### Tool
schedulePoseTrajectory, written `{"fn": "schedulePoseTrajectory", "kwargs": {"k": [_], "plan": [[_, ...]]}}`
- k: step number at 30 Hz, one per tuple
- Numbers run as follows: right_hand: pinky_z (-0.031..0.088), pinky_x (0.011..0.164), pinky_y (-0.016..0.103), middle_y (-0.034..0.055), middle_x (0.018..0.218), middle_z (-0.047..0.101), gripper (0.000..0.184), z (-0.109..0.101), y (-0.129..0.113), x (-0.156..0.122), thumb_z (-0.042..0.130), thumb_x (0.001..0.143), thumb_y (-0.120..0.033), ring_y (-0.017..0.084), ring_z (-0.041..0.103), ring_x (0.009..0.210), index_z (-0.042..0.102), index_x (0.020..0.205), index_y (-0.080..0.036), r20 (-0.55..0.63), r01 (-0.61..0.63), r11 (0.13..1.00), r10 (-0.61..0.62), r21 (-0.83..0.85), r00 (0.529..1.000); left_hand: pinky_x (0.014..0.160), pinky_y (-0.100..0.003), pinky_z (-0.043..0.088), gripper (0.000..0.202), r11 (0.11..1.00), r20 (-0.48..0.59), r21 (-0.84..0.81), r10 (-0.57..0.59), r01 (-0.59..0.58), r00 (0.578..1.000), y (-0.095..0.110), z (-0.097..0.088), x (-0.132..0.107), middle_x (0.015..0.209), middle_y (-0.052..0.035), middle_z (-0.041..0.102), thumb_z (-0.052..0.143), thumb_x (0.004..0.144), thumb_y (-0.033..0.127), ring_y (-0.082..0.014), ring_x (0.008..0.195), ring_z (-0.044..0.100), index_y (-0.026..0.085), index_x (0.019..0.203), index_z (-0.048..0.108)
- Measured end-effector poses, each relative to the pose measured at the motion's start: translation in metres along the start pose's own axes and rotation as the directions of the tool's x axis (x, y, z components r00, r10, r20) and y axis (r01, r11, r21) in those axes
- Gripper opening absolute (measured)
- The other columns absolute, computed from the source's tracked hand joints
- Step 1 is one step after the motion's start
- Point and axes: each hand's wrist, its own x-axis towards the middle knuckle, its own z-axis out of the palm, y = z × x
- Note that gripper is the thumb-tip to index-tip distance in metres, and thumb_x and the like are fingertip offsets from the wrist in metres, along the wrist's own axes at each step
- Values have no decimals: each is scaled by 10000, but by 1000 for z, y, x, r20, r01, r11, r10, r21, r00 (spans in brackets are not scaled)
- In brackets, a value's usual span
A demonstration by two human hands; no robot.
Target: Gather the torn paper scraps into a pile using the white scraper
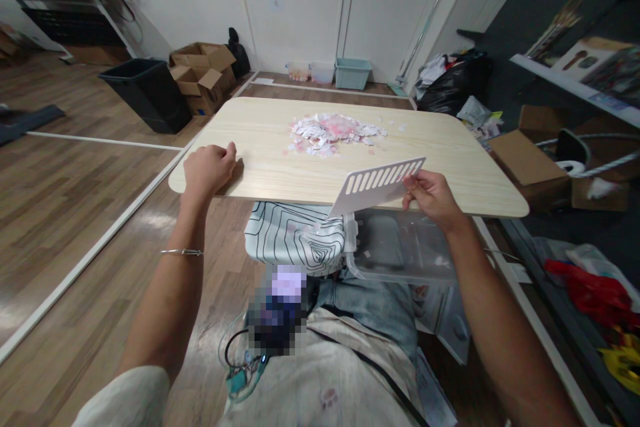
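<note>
My right hand [431, 197] is closed on one end of a white slotted plastic board [376, 183], held tilted over the near edge of a light wooden table [260, 167]. My left hand [207, 168] rests as a loose fist on the table's near left edge, holding nothing that I can see. A heap of white and pink paper scraps [333, 131] lies in the middle of the table, beyond both hands. A clear plastic bin [400, 247] sits under the table edge below my right hand, with a few scraps in it.
A black bin [145, 90] and open cardboard boxes [200, 73] stand on the floor at the far left. Black bags [450, 83] and more boxes [530, 160] crowd the right side. A patterned cushion [295, 237] lies beside the clear bin.
</note>
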Motion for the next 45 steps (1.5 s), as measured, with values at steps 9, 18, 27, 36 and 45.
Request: {"fn": "schedulePoseTrajectory", "kwargs": {"k": [9, 18, 27, 36, 45], "plan": [[601, 428, 288, -8, 717, 694, 931, 1, -1, -1, 1057, 665, -1107, 116, 605, 452, 744, 780, -238, 8, 3, 1000, -3, -2, 1000, 1218, -571, 654, 822, 1000, 8, -13, 16, -16, 1000, 1, -1, -2, 1477, -346, 922, 272, 1275, 512, -532, 1498, 839, 103, 1318, 984], [605, 431, 298, -10, 714, 704, 914, 0, 0, 0, 1038, 706, -1105, 124, 599, 454, 733, 796, -248, 24, 9, 1000, -9, -11, 1000, 1208, -595, 670, 855, 999, 23, 14, 31, -31, 999, 4, -6, -5, 1491, -371, 915, 246, 1279, 496, -546, 1512, 844, 65, 1372, 979], [588, 427, 287, -2, 733, 717, 924, 0, -2, -1, 1050, 684, -1104, 117, 611, 449, 749, 783, -236, 16, 4, 1000, -4, -10, 1000, 1215, -581, 652, 855, 1000, 43, 3, 22, -22, 999, 6, -11, -9, 1521, -378, 901, 246, 1274, 500, -540, 1525, 826, 44, 1387, 961], [607, 432, 295, 5, 740, 736, 908, 0, 0, -1, 1068, 679, -1087, 123, 602, 469, 767, 805, -240, 5, -6, 1000, 6, 7, 1000, 1206, -578, 642, 875, 1000, 23, 6, 23, -23, 999, 2, -4, -4, 1496, -374, 907, 225, 1255, 525, -546, 1518, 830, 78, 1366, 968], [720, 506, 316, -26, 802, 742, 890, -7, 16, 2, 1103, 651, -1057, 120, 635, 534, 733, 799, -262, -104, 9, 997, -1, 82, 995, 1198, -605, 641, 850, 999, 7, -21, 26, -26, 1000, 0, -1, -2, 1468, -381, 906, 257, 1247, 534, -570, 1487, 824, 94, 1309, 981]]}}
